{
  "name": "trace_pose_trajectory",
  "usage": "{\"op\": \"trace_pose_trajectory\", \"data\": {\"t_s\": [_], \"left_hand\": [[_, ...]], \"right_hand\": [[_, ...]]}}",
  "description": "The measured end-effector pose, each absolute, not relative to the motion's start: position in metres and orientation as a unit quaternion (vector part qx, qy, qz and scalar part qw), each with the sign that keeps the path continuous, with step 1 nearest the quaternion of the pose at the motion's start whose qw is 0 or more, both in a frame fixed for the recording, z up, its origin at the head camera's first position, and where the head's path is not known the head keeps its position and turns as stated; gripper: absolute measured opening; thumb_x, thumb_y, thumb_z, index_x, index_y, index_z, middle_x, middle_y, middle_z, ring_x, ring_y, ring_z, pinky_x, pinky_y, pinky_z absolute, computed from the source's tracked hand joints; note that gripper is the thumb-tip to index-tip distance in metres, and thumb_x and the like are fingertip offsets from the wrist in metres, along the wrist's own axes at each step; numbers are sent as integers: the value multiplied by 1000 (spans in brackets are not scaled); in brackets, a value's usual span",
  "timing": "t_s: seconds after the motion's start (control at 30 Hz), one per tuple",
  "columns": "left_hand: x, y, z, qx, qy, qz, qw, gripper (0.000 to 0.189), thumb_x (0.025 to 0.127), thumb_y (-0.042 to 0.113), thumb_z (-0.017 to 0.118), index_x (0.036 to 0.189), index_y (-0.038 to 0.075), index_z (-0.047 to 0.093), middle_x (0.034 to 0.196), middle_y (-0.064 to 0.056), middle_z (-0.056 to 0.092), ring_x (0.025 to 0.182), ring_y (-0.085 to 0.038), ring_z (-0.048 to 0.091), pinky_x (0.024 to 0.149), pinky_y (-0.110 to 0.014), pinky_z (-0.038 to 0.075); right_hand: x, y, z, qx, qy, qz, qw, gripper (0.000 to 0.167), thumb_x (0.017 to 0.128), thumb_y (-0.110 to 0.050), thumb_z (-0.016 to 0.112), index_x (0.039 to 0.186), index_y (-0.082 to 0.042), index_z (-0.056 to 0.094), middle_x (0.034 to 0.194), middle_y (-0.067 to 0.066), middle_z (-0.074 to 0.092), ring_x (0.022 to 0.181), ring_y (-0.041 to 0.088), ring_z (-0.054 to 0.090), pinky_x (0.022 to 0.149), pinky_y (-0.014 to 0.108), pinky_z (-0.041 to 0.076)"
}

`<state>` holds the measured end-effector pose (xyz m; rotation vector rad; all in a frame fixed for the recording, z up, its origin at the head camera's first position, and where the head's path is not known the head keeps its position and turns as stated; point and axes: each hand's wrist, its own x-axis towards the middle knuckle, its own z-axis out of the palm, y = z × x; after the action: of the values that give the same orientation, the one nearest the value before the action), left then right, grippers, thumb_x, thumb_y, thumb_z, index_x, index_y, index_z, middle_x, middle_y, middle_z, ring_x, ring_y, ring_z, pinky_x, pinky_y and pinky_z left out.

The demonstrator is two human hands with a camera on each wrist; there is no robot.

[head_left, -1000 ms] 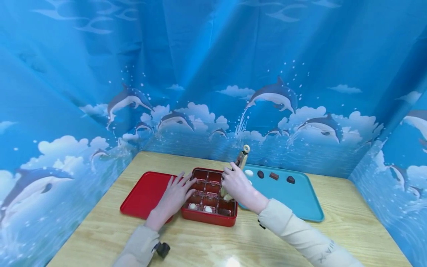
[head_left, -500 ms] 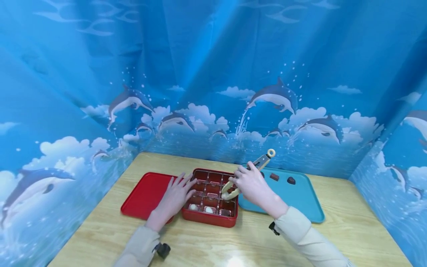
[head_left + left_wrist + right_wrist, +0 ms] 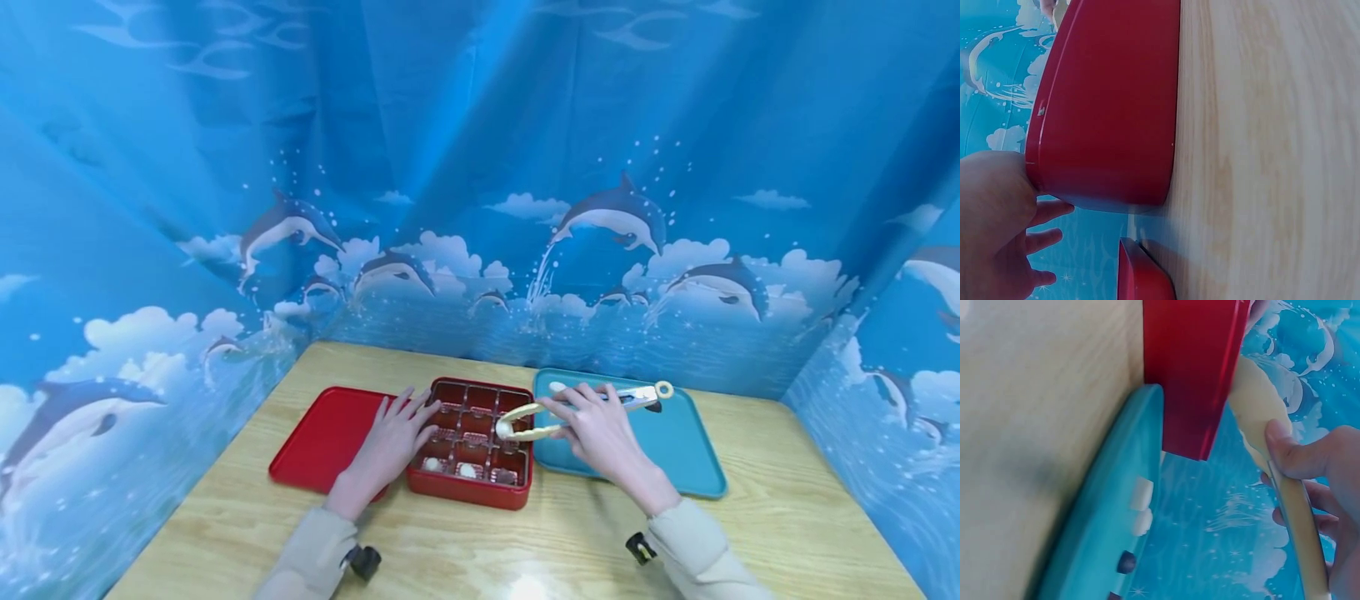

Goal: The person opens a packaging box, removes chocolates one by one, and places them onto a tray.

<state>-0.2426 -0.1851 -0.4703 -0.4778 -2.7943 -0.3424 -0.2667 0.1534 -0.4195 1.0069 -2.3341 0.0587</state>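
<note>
In the head view my right hand (image 3: pixel 600 425) grips cream-tipped tongs (image 3: pixel 540 432) with a metal body, thumb and fingers on opposite arms. Between the tong tips is a small white ball (image 3: pixel 504 428), over the right column of a red box (image 3: pixel 468 492) with a dividing insert. The front row of the box holds two white pieces (image 3: pixel 468 471) and a dark piece (image 3: pixel 503 476). My left hand (image 3: pixel 393 433) rests at the left rim of the box, fingers spread. In the left wrist view that hand (image 3: pixel 997 212) touches the box's upper edge.
Right of the box lies a blue tray (image 3: pixel 675 458); in the right wrist view it carries white pieces (image 3: pixel 1142 494) and dark pieces (image 3: pixel 1126 562). A flat red tray or lid (image 3: pixel 326 437) lies left of the box. A dolphin-print curtain (image 3: pixel 480 208) surrounds the wooden table (image 3: pixel 465 550).
My right hand has moved right and swung the tongs from steep to nearly level, handle end toward the right. The tong tips stay over the box's right column. My left hand stays put.
</note>
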Motion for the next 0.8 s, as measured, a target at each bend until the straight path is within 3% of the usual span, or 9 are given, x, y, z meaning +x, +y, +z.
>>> {"op": "trace_pose_trajectory", "data": {"t_s": [0.5,0.8], "left_hand": [[-243,-185,-472,-165,-969,-116,145,45,103,33,59,143,12,60,153,-16,49,146,-43,35,114,-68,26],[-242,-185,-470,-162,-970,-116,140,46,103,32,59,144,11,58,153,-16,48,147,-42,33,115,-68,25]], "right_hand": [[-259,164,-435,317,-884,121,321,59,76,-27,87,133,-20,69,115,3,72,102,28,62,83,52,40],[-266,209,-428,245,-903,105,336,53,80,-18,84,131,-14,70,113,8,72,101,32,60,81,51,38]]}}
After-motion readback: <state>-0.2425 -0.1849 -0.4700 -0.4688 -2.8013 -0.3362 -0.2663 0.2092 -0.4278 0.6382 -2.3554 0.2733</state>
